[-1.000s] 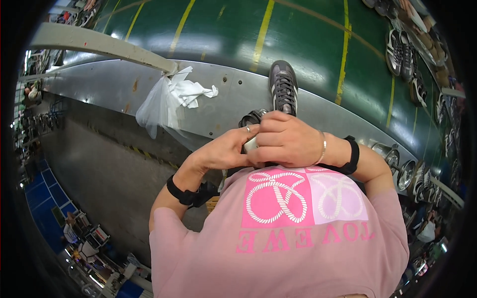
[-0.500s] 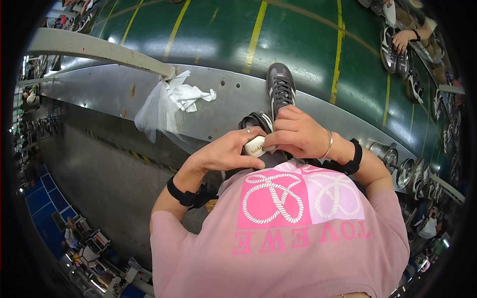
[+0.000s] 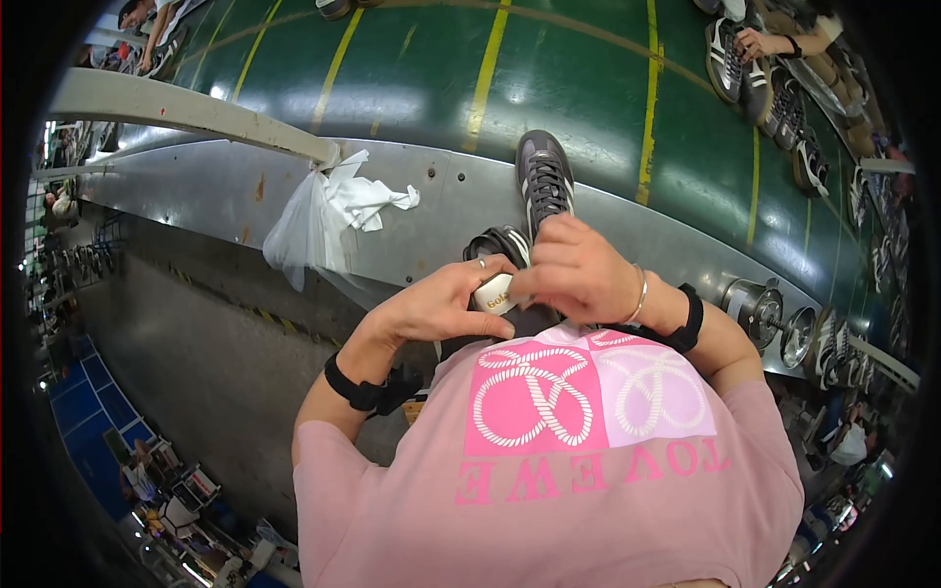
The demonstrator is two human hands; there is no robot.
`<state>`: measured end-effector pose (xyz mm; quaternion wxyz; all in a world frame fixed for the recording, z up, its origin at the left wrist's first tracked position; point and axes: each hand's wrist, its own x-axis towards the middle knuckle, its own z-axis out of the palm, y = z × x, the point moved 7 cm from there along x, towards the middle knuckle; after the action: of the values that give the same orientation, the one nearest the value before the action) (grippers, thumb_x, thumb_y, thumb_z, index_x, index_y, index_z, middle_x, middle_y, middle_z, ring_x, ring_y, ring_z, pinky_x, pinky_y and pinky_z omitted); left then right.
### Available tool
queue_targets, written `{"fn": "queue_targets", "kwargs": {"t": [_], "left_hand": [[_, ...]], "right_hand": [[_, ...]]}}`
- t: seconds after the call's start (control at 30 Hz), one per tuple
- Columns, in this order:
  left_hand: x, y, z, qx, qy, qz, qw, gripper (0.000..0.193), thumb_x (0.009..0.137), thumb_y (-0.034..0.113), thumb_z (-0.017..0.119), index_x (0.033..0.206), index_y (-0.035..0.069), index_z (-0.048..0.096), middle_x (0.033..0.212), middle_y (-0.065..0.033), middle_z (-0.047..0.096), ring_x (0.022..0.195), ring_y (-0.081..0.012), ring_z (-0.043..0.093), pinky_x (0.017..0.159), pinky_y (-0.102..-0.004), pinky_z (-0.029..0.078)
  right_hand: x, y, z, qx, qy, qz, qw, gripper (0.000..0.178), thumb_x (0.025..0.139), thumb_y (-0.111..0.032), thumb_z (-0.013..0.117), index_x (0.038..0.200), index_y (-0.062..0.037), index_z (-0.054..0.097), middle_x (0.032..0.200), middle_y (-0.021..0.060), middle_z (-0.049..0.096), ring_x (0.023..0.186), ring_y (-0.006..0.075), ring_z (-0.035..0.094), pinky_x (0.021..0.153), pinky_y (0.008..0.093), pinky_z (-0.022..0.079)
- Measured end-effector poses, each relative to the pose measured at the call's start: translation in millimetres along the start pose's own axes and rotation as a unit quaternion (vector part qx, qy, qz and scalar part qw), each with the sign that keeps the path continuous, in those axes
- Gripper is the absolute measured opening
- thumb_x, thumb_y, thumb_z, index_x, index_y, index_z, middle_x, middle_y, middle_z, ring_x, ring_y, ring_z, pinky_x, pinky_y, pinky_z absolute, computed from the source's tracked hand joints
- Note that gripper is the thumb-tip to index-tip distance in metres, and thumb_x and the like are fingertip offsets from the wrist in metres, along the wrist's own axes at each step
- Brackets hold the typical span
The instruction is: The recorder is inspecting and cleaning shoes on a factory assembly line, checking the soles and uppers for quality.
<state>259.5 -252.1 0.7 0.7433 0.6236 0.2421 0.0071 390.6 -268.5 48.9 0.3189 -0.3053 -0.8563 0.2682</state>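
Observation:
My left hand (image 3: pixel 446 306) grips a dark sneaker (image 3: pixel 502 241) with white stripes, close to my shirt. Its thumb and fingers spread around a white heel or tongue panel (image 3: pixel 492 293) with gold lettering. My right hand (image 3: pixel 580 274) is closed, fingertips pressed together at the right edge of that panel. Whatever the fingertips may hold is hidden and slightly blurred. Just beyond my hands, a second dark sneaker (image 3: pixel 545 178), laced and white-striped, rests upright on the metal ledge, its toe pointing away and overlapping the green belt.
A grey metal ledge (image 3: pixel 412 235) runs along the green belt (image 3: pixel 412 78) with yellow lines. Left, a white rail (image 3: pixel 196 110) carries a clear bag and white cloth (image 3: pixel 365 204). Round metal containers (image 3: pixel 757 306) sit at right. Another person's hand (image 3: pixel 753 44) touches sneakers at the far right.
The yellow belt lines have shifted left. My right hand has moved slightly left and down over the panel's edge, while my left hand keeps its hold. Across the belt, the other person's hand has moved.

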Motion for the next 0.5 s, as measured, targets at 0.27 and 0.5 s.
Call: {"fn": "queue_targets", "kwargs": {"t": [0.27, 0.5], "left_hand": [[1, 1, -1, 0.006, 0.004, -0.011, 1.0, 0.044, 0.08, 0.018, 0.079, 0.115, 0.001, 0.058, 0.097, -0.0048, 0.062, 0.092, -0.0115, 0.056, 0.081, -0.0275, 0.046], [2, 1, 2, 0.023, 0.002, 0.086, 0.996, 0.044, 0.081, 0.021, 0.078, 0.114, 0.001, 0.058, 0.098, -0.0056, 0.061, 0.09, -0.0125, 0.055, 0.081, -0.0282, 0.046]], "right_hand": [[-12, 10, -3, -0.046, -0.009, 0.009, 0.999, 0.025, 0.078, -0.013, 0.073, 0.101, -0.0148, 0.064, 0.083, 0.0012, 0.056, 0.083, 0.0239, 0.053, 0.079, 0.0383, 0.043], [-3, -2, 0, -0.014, -0.003, -0.04, 0.999, 0.028, 0.075, -0.012, 0.072, 0.102, -0.0147, 0.065, 0.08, 0.0011, 0.053, 0.079, 0.0236, 0.053, 0.075, 0.0367, 0.043]]}}
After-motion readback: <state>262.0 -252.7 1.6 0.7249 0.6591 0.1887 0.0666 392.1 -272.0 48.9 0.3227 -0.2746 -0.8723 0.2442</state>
